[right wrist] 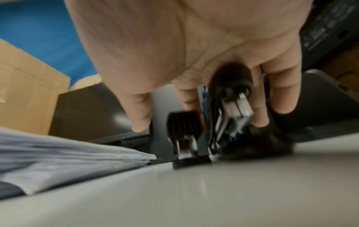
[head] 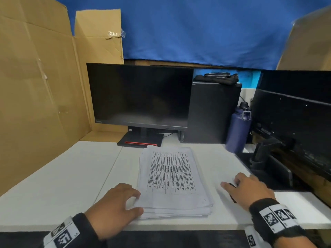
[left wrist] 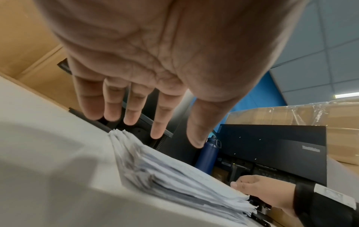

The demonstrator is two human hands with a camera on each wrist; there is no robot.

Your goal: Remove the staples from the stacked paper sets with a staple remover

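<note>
Blurred "ThinkVision" on monitor back (left wrist: 272, 153)

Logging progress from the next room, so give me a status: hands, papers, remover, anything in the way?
Left hand open, at paper stack edge. Right hand closing on staple remover on desk. Nothing blocking.

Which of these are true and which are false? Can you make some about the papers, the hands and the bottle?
1. The papers lie on the desk in front of a dark monitor. True.
2. The left hand is lifting the bottle. False: it is at the stack's left edge, fingers spread.
3. The right hand is over a black staple remover. True.
4. The bottle is red. False: it is dark blue.
5. The stack is a single sheet. False: many sheets.
</note>
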